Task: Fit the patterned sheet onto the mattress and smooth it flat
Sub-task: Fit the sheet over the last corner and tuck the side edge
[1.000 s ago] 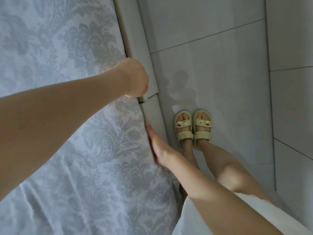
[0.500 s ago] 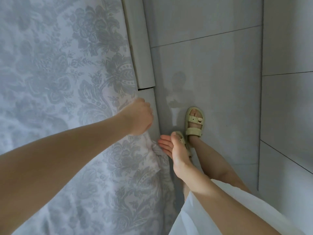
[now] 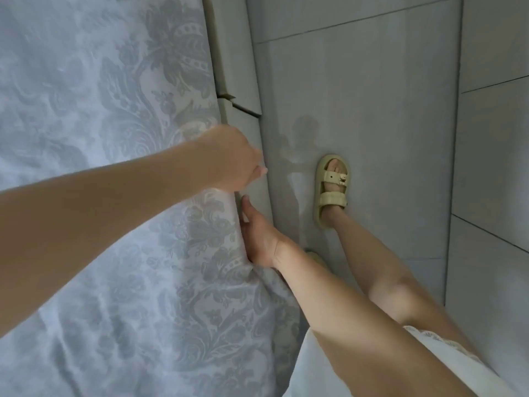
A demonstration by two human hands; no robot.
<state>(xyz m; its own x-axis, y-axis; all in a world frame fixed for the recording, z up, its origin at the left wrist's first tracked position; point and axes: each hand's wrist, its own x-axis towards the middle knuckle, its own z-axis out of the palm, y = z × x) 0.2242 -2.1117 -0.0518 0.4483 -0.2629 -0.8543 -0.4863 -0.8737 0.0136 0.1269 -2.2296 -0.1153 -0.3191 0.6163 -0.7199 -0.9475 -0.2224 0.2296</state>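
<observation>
The right hand (image 3: 259,239) has swung in from mid-air to the bed's side, its straight fingers pressed flat against the sheet (image 3: 114,267) where it turns over the mattress; the left hand (image 3: 229,160), just above, curls round the sheet's edge beside the bed frame (image 3: 237,67); best to pull taut with the left, then slide the right along, tucking evenly so no ridge forms.
</observation>
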